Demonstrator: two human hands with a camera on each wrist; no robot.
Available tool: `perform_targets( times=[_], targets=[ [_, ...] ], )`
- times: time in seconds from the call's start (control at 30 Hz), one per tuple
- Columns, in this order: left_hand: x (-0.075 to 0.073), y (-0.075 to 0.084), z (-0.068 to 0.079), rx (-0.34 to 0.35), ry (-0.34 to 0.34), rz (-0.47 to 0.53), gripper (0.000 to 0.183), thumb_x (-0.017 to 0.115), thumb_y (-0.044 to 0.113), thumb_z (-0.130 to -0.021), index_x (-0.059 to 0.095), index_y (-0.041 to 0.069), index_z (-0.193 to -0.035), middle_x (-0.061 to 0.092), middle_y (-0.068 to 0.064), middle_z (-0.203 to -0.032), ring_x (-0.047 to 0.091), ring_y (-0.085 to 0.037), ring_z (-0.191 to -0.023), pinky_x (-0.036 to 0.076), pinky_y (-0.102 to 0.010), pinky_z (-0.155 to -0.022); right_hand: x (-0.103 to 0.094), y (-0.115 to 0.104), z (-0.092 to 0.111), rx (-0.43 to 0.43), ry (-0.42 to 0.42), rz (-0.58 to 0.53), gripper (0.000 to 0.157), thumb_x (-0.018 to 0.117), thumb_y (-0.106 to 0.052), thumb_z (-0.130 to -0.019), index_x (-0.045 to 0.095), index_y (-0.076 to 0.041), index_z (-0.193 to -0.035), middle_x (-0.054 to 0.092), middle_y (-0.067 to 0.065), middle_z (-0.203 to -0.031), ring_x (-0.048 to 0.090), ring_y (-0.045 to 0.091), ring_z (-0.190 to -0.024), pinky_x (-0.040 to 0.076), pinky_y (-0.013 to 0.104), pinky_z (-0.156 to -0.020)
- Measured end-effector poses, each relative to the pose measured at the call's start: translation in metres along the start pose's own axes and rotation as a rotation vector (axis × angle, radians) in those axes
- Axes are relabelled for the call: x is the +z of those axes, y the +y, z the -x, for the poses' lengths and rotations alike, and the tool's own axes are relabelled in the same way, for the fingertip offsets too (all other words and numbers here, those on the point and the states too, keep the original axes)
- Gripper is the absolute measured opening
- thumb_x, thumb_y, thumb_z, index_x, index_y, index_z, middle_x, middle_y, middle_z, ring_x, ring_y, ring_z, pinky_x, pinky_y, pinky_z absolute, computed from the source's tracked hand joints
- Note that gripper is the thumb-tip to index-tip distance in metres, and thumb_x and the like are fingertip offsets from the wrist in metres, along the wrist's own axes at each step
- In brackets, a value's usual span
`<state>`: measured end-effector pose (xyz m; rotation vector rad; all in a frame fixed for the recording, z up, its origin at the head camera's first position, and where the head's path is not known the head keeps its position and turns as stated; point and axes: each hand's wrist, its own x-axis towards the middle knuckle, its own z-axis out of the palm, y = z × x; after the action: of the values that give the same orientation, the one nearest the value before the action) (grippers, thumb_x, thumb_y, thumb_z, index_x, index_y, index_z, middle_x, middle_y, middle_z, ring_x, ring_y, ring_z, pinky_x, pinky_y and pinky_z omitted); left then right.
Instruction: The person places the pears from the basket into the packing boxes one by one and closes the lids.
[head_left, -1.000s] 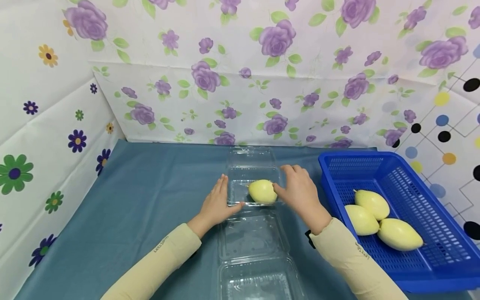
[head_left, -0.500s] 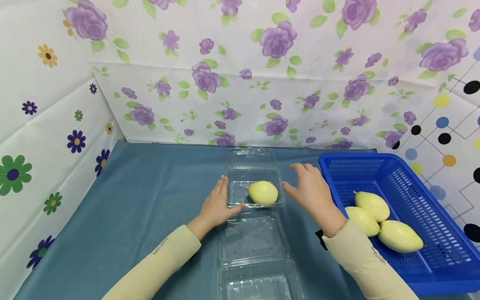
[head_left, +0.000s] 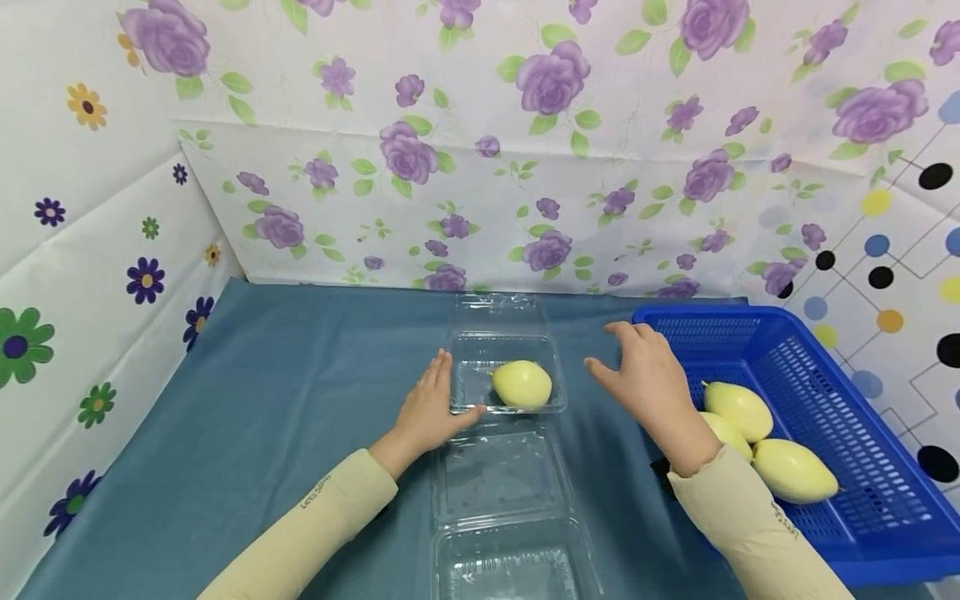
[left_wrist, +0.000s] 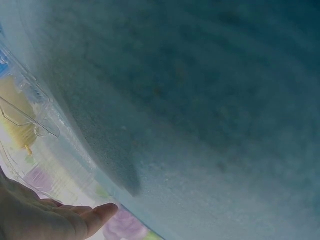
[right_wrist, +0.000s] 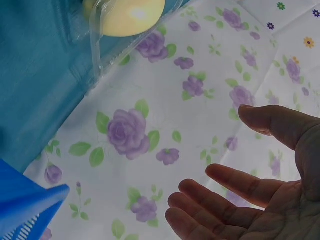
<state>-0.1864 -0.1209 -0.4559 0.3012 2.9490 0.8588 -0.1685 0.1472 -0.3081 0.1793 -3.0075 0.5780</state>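
Observation:
A pale yellow oval fruit [head_left: 522, 384] with a short stem lies in a clear plastic clamshell container [head_left: 467, 392], whose lid [head_left: 498, 315] is folded back at the far side. My left hand [head_left: 429, 414] rests against the container's left side, fingers straight, thumb at its front rim. In the left wrist view its fingers [left_wrist: 85, 220] reach out alongside the plastic. My right hand [head_left: 651, 385] hovers between this container and the blue basket [head_left: 873, 500], holding nothing. Thumb and fingers [right_wrist: 220, 205] are spread apart in the right wrist view.
A second clear clamshell, with its lid [head_left: 501, 473] and tray [head_left: 517, 567] unfolded, lies nearer on the blue-green tablecloth [head_left: 315, 367]. Several more yellow fruits [head_left: 795, 471] lie in the basket at the right. Flower-patterned sheets [head_left: 337, 167] stand behind and at the left.
My right hand has let go of the fruit in the container and moved right, toward the basket. The left hand has stayed at the container's side.

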Motion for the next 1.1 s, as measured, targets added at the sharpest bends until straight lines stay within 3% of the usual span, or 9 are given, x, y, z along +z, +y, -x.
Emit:
perform_targets(
  times=[0.57, 1.1],
  targets=[
    [0.002, -0.001, -0.001, 0.002, 0.008, 0.001, 0.102, 0.06, 0.059, -0.085, 0.011, 0.0, -0.152, 0.008, -0.016, -0.159, 0.017, -0.035, -0.145, 0.029, -0.056, -0.11, -0.015, 0.022, 0.001, 0.017, 0.034, 0.017, 0.059, 0.065, -0.028, -0.09, 0.046, 0.005, -0.134, 0.047, 0.033, -0.13, 0.043, 0.049, -0.119, 0.04, 0.062, -0.094],
    [0.0, -0.002, -0.001, -0.002, 0.001, 0.009, 0.103, 0.059, 0.06, -0.085, 0.009, 0.0, -0.152, 0.007, -0.016, -0.159, 0.017, -0.036, -0.144, 0.028, -0.056, -0.111, -0.021, 0.049, 0.003, 0.077, 0.03, 0.043, 0.06, 0.064, -0.03, -0.09, 0.047, 0.007, -0.133, 0.046, 0.035, -0.128, 0.043, 0.052, -0.116, 0.04, 0.064, -0.09]
  ],
)
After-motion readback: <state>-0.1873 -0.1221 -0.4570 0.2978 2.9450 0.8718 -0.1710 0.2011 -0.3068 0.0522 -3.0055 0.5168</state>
